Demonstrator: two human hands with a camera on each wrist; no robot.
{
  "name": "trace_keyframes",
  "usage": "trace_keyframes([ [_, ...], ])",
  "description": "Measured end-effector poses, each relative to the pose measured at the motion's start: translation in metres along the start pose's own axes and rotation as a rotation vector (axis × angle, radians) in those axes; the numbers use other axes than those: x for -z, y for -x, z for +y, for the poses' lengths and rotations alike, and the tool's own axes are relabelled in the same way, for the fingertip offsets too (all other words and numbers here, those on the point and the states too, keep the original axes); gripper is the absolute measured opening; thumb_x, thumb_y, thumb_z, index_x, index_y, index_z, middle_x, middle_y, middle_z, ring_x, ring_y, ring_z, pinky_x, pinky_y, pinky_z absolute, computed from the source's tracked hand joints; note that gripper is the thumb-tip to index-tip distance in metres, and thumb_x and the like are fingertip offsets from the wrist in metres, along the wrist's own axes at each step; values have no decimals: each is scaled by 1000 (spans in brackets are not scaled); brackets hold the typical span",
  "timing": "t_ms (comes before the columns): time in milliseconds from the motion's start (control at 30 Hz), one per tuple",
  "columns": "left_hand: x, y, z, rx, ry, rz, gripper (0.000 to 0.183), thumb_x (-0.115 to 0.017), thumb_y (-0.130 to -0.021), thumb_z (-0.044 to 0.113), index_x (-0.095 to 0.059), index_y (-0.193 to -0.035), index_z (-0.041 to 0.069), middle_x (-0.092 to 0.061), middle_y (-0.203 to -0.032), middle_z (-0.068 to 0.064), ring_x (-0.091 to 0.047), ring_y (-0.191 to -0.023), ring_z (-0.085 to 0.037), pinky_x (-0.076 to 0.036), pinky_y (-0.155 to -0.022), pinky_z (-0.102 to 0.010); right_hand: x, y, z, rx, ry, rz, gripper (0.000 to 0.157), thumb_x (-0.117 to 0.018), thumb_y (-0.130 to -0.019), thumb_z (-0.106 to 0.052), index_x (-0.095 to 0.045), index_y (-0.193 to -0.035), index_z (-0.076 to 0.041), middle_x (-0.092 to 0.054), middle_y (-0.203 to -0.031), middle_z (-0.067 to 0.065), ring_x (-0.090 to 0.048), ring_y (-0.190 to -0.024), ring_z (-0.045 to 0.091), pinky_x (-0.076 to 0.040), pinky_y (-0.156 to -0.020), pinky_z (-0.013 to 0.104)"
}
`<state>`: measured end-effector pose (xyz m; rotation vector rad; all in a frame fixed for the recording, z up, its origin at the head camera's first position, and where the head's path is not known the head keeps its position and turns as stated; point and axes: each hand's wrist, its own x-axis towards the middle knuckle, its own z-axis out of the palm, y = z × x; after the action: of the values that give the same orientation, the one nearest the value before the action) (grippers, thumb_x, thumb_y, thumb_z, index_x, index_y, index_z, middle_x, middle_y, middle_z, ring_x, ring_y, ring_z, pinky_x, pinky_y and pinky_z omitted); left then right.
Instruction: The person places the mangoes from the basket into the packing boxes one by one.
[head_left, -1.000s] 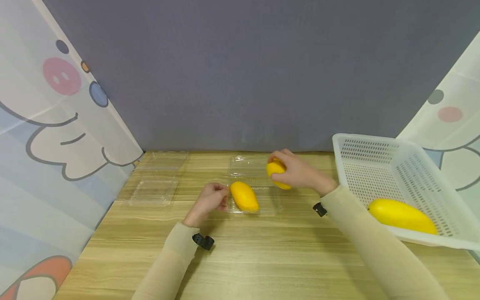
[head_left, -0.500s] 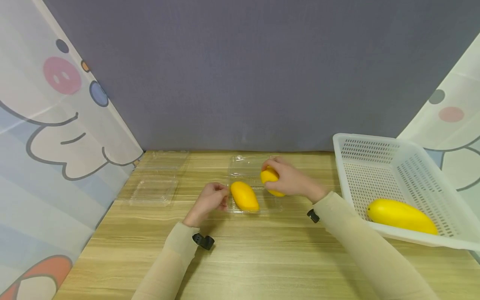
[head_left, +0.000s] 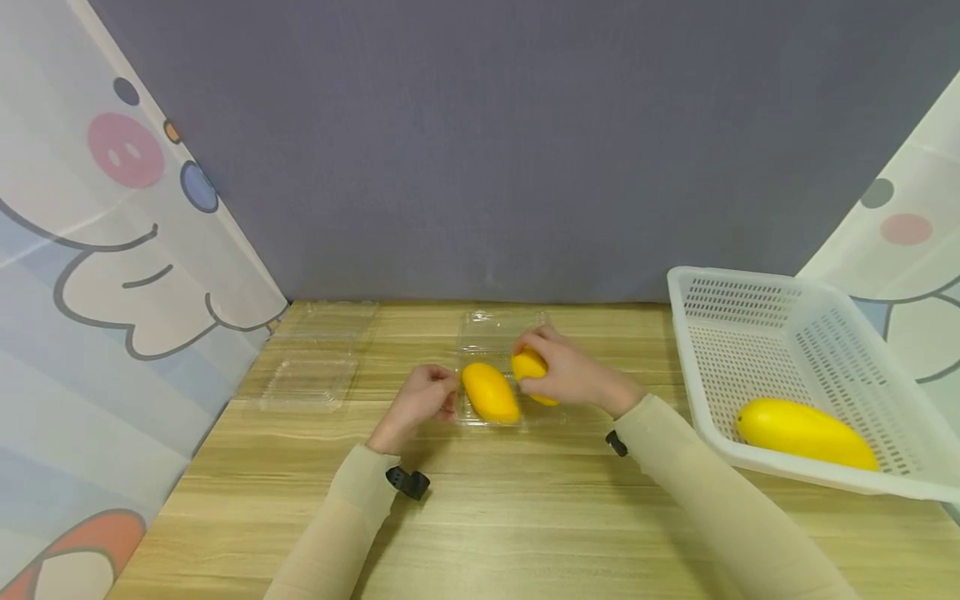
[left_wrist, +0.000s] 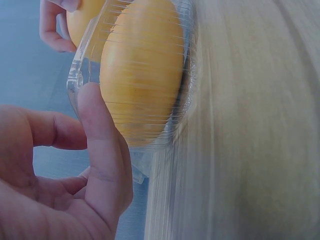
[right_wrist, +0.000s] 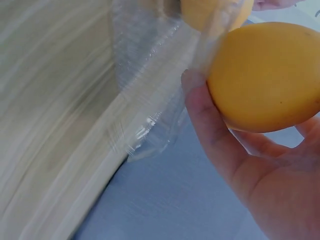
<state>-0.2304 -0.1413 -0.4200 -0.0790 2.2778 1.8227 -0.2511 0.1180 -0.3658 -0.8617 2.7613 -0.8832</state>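
Note:
In the head view an open clear plastic clamshell container lies mid-table. A yellow mango rests in the left part of its tray. My left hand is at the tray's left edge; in the left wrist view a fairly straight finger touches the clear side wall. My right hand grips a second mango over the tray's right part, close beside the first. The right wrist view shows a fingertip against the container's rim. The second mango's underside is hidden in the head view.
Another open clear container sits at the table's left. At the right stands a white perforated basket, with a long yellow mango lying near its front wall. A grey partition closes off the back of the table.
My right hand has carried its mango left and toward me, from the container's right side to beside the first mango. The left hand has stayed at the tray's edge.

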Motion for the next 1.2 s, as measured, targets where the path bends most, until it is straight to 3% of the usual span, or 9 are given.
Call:
trace_keyframes([
  [500,0,1,2,13,3,4,24,-55,-101,10,-60,-116,-8,-61,-87,-18,-59,-65,-20,-59,-60,-30,-14,-3,0,27,49,1,43,-68,-84,-26,-61,-125,-16,-49,-133,8,-50,-101,25,-47,-74,37],
  [967,0,-1,2,10,0,-3,23,-55,-101,10,-60,-115,-8,-61,-85,-17,-59,-64,-20,-58,-59,-30,-21,-3,-1,20,83,-21,43,-71,-87,-26,-61,-127,-14,-49,-134,10,-52,-117,31,-49,-96,52],
  [1200,0,0,2,13,0,-5,23,-55,-102,9,-60,-115,-8,-60,-85,-17,-59,-64,-20,-58,-58,-30,-24,-3,1,2,115,-41,46,-71,-87,-27,-61,-131,-15,-48,-139,12,-55,-118,34,-50,-96,55],
])
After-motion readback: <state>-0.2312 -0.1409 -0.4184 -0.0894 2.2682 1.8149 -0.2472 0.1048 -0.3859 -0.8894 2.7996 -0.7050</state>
